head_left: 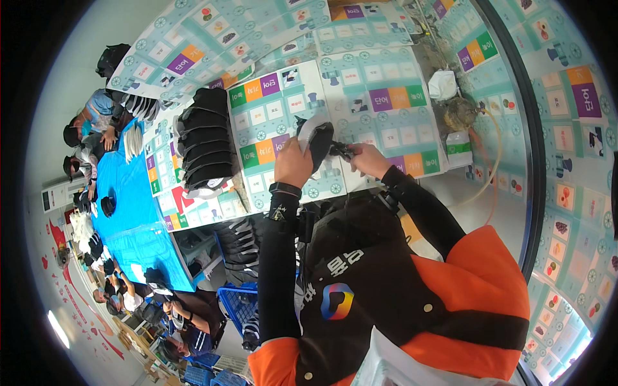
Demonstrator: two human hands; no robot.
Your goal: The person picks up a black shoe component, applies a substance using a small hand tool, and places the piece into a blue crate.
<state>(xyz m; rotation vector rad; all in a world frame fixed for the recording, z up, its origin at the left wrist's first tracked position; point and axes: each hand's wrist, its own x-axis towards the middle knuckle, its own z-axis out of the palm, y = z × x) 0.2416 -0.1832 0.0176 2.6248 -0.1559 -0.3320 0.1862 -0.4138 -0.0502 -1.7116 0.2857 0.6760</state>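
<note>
The left hand [293, 164] grips a black and white cap [317, 140] above the patterned surface [360, 83], while the right hand [368, 159], at three o'clock of it, pinches its dark strap [341, 151]. A stack of black caps [205, 138] lies at nine o'clock.

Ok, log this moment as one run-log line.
left hand: holds black-and-white shoe piece | right hand: pinches its dark end | stack of black pieces: beside, on patterned table
</note>
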